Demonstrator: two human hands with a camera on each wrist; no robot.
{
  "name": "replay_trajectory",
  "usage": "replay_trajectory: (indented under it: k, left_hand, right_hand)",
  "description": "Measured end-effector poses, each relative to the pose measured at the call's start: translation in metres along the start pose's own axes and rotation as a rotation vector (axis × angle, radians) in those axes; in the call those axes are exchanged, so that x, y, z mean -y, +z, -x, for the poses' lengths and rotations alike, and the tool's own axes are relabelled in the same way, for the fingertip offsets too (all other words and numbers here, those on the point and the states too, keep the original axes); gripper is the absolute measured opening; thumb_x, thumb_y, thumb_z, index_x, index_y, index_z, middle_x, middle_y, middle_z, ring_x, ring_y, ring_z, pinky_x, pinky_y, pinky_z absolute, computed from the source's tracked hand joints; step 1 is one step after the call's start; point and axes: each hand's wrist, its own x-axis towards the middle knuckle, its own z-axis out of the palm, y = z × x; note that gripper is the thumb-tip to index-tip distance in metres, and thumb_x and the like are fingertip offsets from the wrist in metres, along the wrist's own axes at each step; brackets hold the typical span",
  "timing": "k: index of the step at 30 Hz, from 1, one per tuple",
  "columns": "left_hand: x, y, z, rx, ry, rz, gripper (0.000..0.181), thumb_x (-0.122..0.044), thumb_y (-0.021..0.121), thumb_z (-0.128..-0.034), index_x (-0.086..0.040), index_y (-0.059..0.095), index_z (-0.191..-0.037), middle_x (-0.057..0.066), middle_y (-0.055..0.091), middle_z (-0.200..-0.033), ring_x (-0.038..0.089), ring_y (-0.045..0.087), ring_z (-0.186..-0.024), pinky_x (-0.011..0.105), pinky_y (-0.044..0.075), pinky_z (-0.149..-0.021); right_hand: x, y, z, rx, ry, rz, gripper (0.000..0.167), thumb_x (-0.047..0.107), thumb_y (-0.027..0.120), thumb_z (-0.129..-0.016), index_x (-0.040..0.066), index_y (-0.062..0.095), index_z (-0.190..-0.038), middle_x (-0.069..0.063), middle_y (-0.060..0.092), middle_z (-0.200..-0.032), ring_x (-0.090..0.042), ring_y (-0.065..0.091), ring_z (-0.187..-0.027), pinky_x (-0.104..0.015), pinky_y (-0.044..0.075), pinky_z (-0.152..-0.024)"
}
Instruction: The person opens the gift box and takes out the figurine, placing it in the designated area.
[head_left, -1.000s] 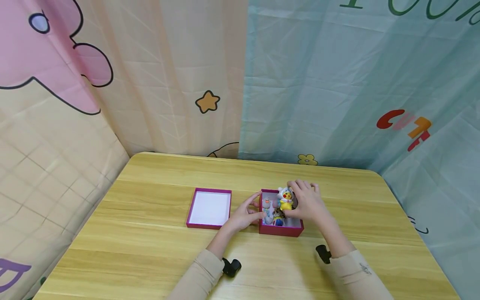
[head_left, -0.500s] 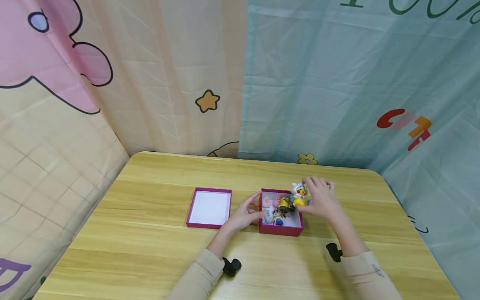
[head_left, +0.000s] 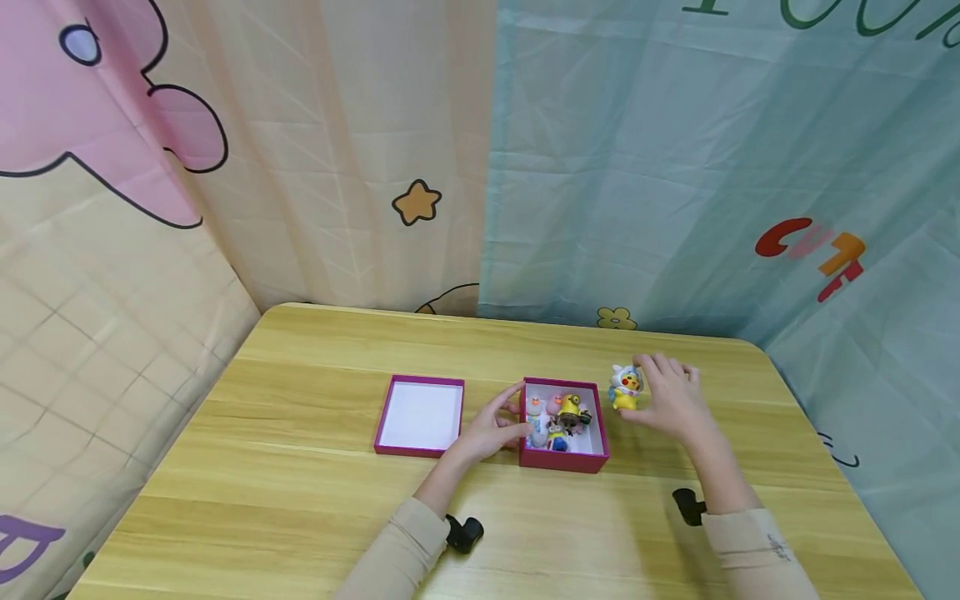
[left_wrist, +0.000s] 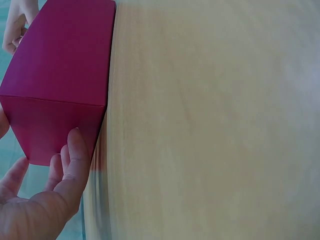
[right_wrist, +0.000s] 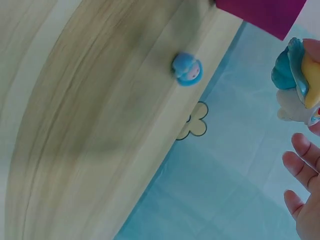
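My right hand (head_left: 671, 400) holds a toy figurine (head_left: 626, 387), yellow with red cheeks and a white hood, above the table to the right of the box. Its blue and white back (right_wrist: 291, 82) shows in the right wrist view. My left hand (head_left: 491, 429) grips the left wall of the open magenta box (head_left: 562, 461), thumb at the rim and fingers against the outside (left_wrist: 75, 160). Inside the box lie several small figurines, among them a yellow minion-like one (head_left: 570, 406) and a pink-headed one (head_left: 555, 404).
A shallow magenta lid (head_left: 420, 414) with a white inside lies left of the box on the wooden table (head_left: 300, 500). A small blue figurine (right_wrist: 187, 69) stands on the table in the right wrist view. Printed curtains (head_left: 637, 167) hang behind the table.
My right hand has lifted the yellow figurine out over the box and carried it right, past the box's right wall. The left hand and box have stayed in place.
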Motion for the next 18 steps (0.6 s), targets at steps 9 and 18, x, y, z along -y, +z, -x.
replay_trajectory:
  k: [9,18]
  left_hand:
    - [0.001,0.0,-0.001,0.006,0.003,-0.004,0.067,-0.013,0.064,-0.086,-0.023,0.031,-0.143,0.014,0.041,-0.115,0.016,0.054,-0.08,0.035,0.055,-0.072]
    - [0.002,0.0,-0.002,0.009,0.002,0.0,0.067,-0.013,0.064,-0.0859,-0.022,0.03,-0.143,0.012,0.042,-0.113,0.016,0.055,-0.083,0.034,0.055,-0.072]
  right_hand:
    - [-0.021,0.001,0.006,0.025,0.044,0.025,0.078,0.038,0.08,-0.062,0.001,0.043,-0.121,-0.022,0.048,-0.112,-0.04,0.042,-0.103,-0.061,0.024,-0.087]
    - [-0.044,0.007,0.012,0.064,0.09,0.036,0.081,0.037,0.079,-0.064,-0.001,0.042,-0.124,-0.025,0.044,-0.117,-0.043,0.038,-0.109,-0.061,0.023,-0.086]
